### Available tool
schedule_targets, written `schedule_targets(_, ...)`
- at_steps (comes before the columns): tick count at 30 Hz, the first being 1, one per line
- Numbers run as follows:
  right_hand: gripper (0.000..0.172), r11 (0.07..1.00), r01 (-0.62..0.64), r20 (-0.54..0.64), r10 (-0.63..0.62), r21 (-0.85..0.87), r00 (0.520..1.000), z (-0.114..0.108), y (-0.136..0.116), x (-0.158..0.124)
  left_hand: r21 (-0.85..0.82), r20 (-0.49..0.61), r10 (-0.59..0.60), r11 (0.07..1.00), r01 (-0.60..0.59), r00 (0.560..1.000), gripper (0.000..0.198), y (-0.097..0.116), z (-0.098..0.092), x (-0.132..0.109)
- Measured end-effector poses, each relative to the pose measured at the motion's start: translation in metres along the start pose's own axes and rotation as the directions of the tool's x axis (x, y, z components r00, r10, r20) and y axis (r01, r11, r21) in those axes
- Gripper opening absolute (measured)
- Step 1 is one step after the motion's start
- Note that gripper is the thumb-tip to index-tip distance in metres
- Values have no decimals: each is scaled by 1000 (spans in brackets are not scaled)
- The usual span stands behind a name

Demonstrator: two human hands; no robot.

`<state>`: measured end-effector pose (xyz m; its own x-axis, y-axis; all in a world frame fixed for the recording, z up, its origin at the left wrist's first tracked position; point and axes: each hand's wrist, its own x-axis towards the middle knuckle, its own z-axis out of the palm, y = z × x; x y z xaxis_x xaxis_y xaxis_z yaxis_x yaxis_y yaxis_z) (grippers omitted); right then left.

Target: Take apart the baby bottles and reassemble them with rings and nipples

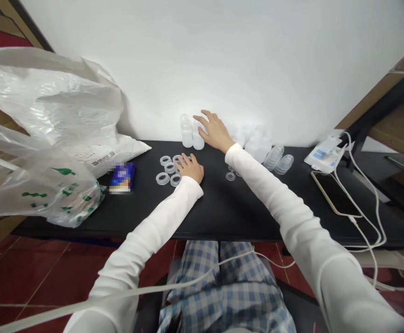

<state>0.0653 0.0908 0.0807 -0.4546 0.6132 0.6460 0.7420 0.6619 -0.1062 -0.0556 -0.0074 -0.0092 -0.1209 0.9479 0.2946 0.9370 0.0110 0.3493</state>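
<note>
Head view: two bottles (187, 134) by the wall (160, 83) — capped, done, I judge; rings (162, 178), clear caps (285, 164) loose, remaining. Right hand (216, 131): fingers spread at bottles. Left hand (192, 169): over rings — I can't tell its grip.

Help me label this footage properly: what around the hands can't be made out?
All in the head view:
Rings: the left hand covers some, so no sure count.
Right-hand bottle of the pair: fingers of the right hand hide part of its top.
White cluster: washed out against the wall, partly behind the right sleeve.
Blue packet: print pixelated.
Green-printed bag: cut off by the left edge.
</note>
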Motion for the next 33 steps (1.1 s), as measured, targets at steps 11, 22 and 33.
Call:
schedule_targets(11, 29, 986, -154, -1, 154, 66, 988, 12, 2, -14, 3, -16, 14, 1000, -13, 1000, 58, 3, -4, 0)
schedule_targets(22, 19, 813, -412, -174, 514, 412, 840, -52, -14, -100, -264, -241, 462, 815, -516, 854, 51, 8, -14, 4)
schedule_targets(33, 39, 818, -444, -218, 539, 365, 814, -66, -20, -141, -550, -97, 614, 623, -556, 784, 57, 5, -24, -1)
